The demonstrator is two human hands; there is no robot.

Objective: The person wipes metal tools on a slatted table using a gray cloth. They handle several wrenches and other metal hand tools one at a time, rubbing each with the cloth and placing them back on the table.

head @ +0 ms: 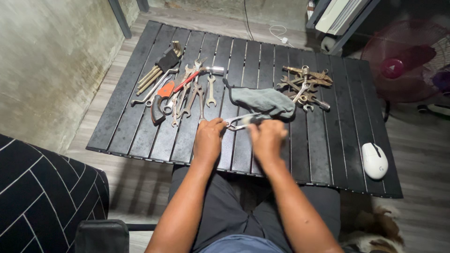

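Both hands are working one tool right at the near edge of the black slatted table (140, 117), just above the lap. It looks like a wrench (240, 121), though the part that shows between the fists is small and a bit blurred, so I can't be more exact. The left hand (208, 140) has its grip closed around one end, acting as the anchor. The right hand (267, 140) is bunched over the other end, with the grey rag (263, 101) trailing away from it toward the middle of the table. I'd guess the rag is pinched in that grip, but the fingers hide it, so I can't say for sure.

The layout reads like a sorting system. On the left sits a neat spread of wrenches (187, 93) along with a red-handled tool (185, 80) and a set of hex keys (161, 66), all laid roughly parallel. On the right there's a tangled pile of rustier wrenches (304, 84), just past the rag. Keeping the rag between the two piles puts it within reach of both.

A white computer mouse (374, 160) sits well apart at the right edge, out of the mess.
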